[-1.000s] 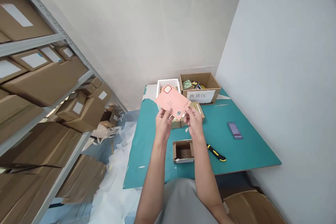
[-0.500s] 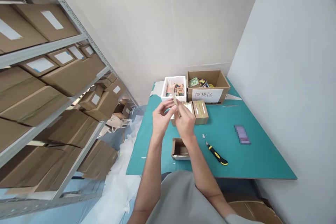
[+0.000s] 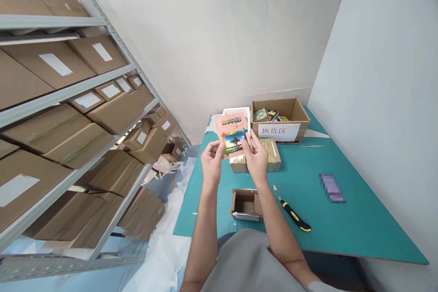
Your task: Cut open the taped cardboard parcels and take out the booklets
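Note:
Between both hands is a thin pink booklet (image 3: 233, 124), raised above the table with its cover facing me. The cover shows a tree inside a rainbow-coloured frame. My left hand (image 3: 212, 157) pinches its lower left edge, thumb in front. At the right edge, my right hand (image 3: 256, 153) grips it the same way. Below the hands an open small cardboard box (image 3: 245, 208) stands on the table. Behind them are closed small boxes (image 3: 273, 155), partly hidden by the right hand. A white foam box (image 3: 236, 111) lies mostly hidden behind the booklet.
A larger open carton (image 3: 304, 127) with a white label holds several colourful booklets at the back of the green table (image 3: 301, 171). A black and yellow utility knife (image 3: 294, 214) and a pixelated purple item (image 3: 332, 188) lie on the right. Shelves (image 3: 78, 164) full of cartons stand left.
The booklet has turned from edge-on to face me, and the hands have moved apart to its two sides. The view has shifted, so the table appears slightly lower and further right.

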Tool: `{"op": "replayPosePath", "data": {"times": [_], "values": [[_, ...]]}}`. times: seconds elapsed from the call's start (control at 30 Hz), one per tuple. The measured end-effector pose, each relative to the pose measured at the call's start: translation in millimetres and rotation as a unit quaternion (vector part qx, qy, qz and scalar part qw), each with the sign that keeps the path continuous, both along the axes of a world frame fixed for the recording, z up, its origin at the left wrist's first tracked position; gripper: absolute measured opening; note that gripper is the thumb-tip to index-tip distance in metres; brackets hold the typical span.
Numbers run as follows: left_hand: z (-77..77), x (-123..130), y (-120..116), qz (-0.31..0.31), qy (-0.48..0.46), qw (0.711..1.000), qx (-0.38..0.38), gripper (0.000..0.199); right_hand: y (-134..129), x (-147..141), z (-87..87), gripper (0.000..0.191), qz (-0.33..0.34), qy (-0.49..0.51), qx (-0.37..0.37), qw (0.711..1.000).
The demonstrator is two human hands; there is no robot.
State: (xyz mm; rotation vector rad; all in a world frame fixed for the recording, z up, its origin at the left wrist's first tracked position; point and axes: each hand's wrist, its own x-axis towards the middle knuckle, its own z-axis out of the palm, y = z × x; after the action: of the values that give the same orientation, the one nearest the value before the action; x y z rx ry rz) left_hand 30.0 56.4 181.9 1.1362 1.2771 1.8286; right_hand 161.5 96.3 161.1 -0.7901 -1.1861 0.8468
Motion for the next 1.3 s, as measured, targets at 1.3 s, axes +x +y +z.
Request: {"op": "replayPosePath", "data": {"times": [1.3], "values": [[-23.3, 24.1, 1.1, 0.016, 0.082, 0.995, 0.061, 0.033, 0.7, -2.3, -6.6, 0.043, 0.094, 0.008, -0.024, 0.995]]}}
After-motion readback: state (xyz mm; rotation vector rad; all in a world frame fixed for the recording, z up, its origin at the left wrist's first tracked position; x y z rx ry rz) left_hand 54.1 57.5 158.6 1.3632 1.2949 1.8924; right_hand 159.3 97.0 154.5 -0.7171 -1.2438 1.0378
